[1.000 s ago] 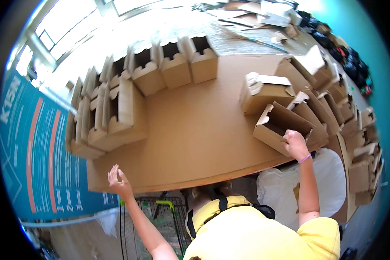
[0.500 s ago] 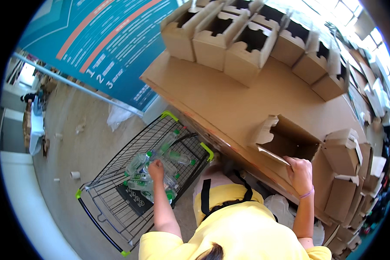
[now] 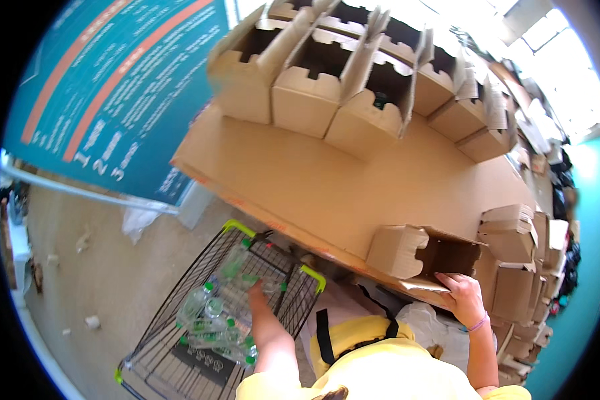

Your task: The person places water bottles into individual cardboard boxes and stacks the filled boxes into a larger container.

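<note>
My left hand (image 3: 256, 291) reaches down into a wire shopping cart (image 3: 158, 313) among clear plastic bottles (image 3: 194, 301) with green caps. Its fingertips are hidden, so whether they grip a bottle does not show. At the table's near edge, an open-topped cardboard box (image 3: 396, 250) with a notched end wall stands by itself. My right hand (image 3: 463, 298) grips this box's near side, thumb and fingers over the edge. The box's inside looks brown and bare where it shows.
Several similar cardboard boxes (image 3: 310, 93) stand in rows along the far side of the cardboard-topped table (image 3: 293, 180). A dark green item shows inside one. More boxes (image 3: 510, 233) are piled at the right. A blue-green banner (image 3: 106, 87) stands at the left.
My left hand has gone deeper among the bottles, toward the cart's far end. My right hand stays on the box's side. The whole view has shifted and turned.
</note>
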`<state>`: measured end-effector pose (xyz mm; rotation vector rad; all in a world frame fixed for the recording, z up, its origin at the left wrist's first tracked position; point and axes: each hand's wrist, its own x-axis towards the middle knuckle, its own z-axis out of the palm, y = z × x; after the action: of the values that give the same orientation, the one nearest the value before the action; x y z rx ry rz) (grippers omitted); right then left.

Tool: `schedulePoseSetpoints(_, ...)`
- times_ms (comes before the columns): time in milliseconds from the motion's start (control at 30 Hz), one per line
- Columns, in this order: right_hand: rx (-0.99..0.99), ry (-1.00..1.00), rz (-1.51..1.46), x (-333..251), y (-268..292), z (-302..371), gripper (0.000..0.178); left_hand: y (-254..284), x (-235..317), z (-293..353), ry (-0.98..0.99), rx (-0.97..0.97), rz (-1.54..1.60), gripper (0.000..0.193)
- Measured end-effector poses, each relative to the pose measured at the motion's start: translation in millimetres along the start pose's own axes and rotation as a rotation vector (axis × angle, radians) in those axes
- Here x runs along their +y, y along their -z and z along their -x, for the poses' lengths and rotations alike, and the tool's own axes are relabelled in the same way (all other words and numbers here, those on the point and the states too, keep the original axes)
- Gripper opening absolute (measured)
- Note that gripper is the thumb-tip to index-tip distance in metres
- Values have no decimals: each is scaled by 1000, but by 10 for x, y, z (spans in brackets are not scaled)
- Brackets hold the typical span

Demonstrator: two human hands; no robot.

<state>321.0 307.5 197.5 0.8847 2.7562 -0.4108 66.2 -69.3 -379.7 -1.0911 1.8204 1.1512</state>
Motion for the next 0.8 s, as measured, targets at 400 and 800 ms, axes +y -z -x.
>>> schedulePoseSetpoints(400,33,-27,144,33,39,139,35,-102,226,198,195,-85,437,61)
schedulePoseSetpoints(800,46,94,178,225,-36,236,32,269,254,755,1,-232,462,47)
